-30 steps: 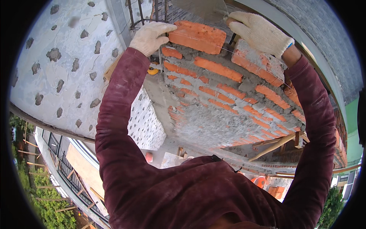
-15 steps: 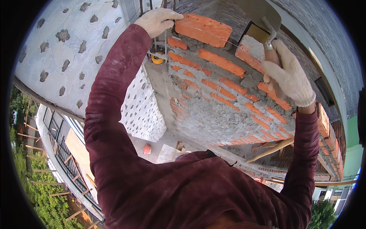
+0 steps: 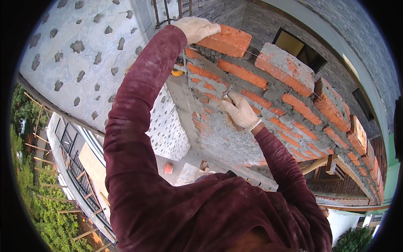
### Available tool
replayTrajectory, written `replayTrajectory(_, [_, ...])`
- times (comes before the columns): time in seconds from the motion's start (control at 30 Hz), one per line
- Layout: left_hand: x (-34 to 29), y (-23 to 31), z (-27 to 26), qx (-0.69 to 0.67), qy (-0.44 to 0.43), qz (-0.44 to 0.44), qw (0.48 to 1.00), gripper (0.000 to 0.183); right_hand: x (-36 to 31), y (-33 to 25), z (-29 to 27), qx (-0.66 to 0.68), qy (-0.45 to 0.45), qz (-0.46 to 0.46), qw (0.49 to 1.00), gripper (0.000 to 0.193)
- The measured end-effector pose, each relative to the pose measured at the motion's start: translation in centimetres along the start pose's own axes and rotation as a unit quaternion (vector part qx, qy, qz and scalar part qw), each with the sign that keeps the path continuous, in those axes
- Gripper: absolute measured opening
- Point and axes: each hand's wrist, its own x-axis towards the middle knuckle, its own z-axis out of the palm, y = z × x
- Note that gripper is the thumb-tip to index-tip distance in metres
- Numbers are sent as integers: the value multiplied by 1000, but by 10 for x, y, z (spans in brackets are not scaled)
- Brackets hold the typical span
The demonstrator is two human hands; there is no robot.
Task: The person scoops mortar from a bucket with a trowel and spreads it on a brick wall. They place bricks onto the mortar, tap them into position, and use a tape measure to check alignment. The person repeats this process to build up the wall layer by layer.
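Note:
My left hand [image 3: 197, 30], in a pale work glove, is closed over the left end of an orange brick [image 3: 233, 41] on the top course of the brick wall [image 3: 247, 75]. Its fingertips lie on the brick's upper face. Lower down, my gloved right hand [image 3: 240, 111] is wrapped around the handle of a trowel [image 3: 215, 70]. The blade lies close along the wall face, just under that brick; whether it touches is hard to tell. Grey mortar fills the joints. To the right, a mortar-smeared brick [image 3: 286, 67] sits past a gap.
A thin string [image 3: 252, 53] runs along the top bricks. Steel bars [image 3: 161, 12] rise at the wall's left end, with a yellow tape measure [image 3: 177, 72] below. A spotted pale wall [image 3: 79, 63] stands at left. Wooden poles [image 3: 315, 164] lie beneath the wall's right part.
My right hand has swung the trowel from above the wall's right part down and left to the face below the brick. My left hand now covers more of the brick's end.

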Motion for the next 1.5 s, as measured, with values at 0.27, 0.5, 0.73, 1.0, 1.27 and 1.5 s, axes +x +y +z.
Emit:
replayTrajectory(0.27, [-24,-10,-3,27,45,51,997,56,-43,-1,-31,217,14,-10,976,26])
replayTrajectory(0.5, [-12,35,-7,-18,-23,-36,999,58,-121,28,-21,141,148,-41,978,32])
replayTrajectory(0.73, [-6,52,-11,-18,-27,-79,996,69,-36,-2,11,85,52,-37,994,23])
replayTrajectory(1.0, [-35,9,-6,-90,55,0,994,59,-96,24,-24,36,148,-12,988,27])
replayTrajectory(1.27, [-21,18,5,-27,33,48,998,57,-206,45,-80,57,212,40,975,30])
replayTrajectory(1.5, [-36,35,5,143,143,68,977,67,-205,-18,-77,-132,225,-79,962,25])
